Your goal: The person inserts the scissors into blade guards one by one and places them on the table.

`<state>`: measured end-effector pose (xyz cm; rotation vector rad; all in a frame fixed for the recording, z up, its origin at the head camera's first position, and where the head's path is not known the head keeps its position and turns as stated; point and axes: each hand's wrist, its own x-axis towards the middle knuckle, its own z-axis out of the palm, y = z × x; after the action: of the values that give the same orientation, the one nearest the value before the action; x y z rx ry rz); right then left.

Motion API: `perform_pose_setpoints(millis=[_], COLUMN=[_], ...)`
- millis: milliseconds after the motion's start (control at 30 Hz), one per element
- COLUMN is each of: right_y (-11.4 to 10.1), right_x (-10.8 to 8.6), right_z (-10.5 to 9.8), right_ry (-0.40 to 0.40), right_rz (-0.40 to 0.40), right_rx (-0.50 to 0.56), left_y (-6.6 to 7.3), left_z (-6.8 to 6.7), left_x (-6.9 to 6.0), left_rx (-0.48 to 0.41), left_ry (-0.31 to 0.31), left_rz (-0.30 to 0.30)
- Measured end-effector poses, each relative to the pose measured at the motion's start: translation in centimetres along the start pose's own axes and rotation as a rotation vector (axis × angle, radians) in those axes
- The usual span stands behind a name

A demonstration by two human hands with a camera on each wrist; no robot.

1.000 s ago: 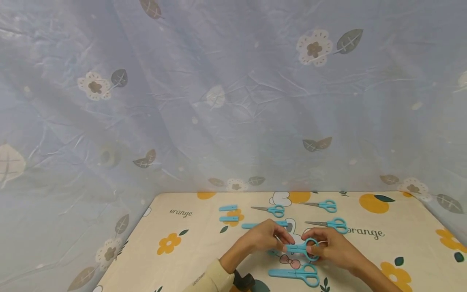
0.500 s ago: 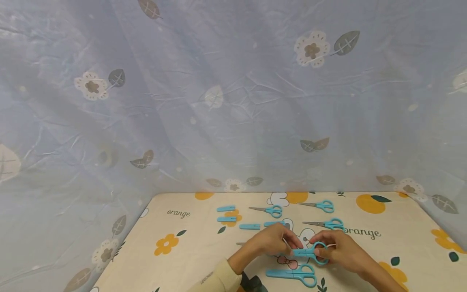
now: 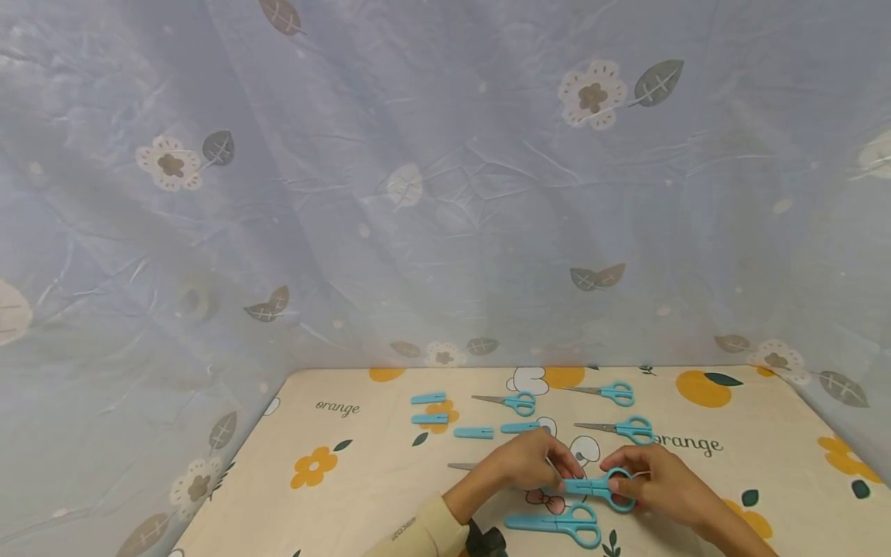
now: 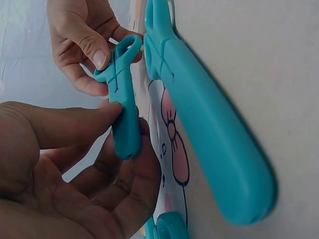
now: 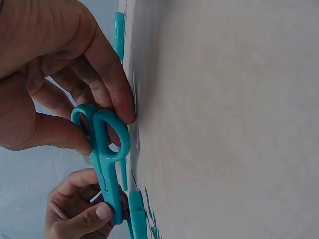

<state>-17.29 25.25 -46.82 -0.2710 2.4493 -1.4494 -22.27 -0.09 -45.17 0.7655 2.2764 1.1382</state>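
Between my hands is a pair of blue scissors (image 3: 611,487) with its blades inside a blue sheath (image 4: 126,130). My left hand (image 3: 539,462) pinches the sheath near its tip, thumb on top. My right hand (image 3: 664,486) grips the finger loops (image 5: 110,134). In both wrist views the sheath reaches up to the handles. Just in front, another pair of sheathed scissors (image 3: 553,523) lies on the table. The left forearm hides most of a further pair, leaving a bare blade (image 3: 462,466) visible.
Farther back lie bare-bladed scissors: one pair (image 3: 522,403) in the middle, a second (image 3: 617,393) and a third (image 3: 635,429) to the right. Several loose blue sheaths, including one (image 3: 428,398), lie left of them. A patterned cloth (image 3: 376,464) covers the table; a curtain (image 3: 445,255) hangs behind.
Both hands and the held scissors have shifted slightly right and toward the front edge. The bare blade left of the left forearm has come into view. The grips look the same.
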Motion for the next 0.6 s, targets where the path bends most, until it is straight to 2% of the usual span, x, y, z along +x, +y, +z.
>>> perform_pose_setpoints(millis=[167,300,533,600], right_y=[0.07,0.09,0.14,0.19], right_x=[-0.25,-0.34,-0.01,-0.06], right_z=[-0.38,-0.68,-0.79,-0.97], right_ry=[-0.003,-0.014,-0.022,-0.031], right_rz=[0.021,0.038,0.076,0.066], right_rx=[-0.011,-0.023,-0.038,-0.043], left_y=[-0.04,-0.07,0.01,0.12], left_z=[0.26,0.35,0.50,0.53], left_x=[0.23,0.26,-0.15,-0.18], left_rx=[0.002,0.014,0.036,0.050], left_ry=[-0.004,-0.013,-0.015,-0.009], left_rz=[-0.011,0.005,-0.003,-0.002])
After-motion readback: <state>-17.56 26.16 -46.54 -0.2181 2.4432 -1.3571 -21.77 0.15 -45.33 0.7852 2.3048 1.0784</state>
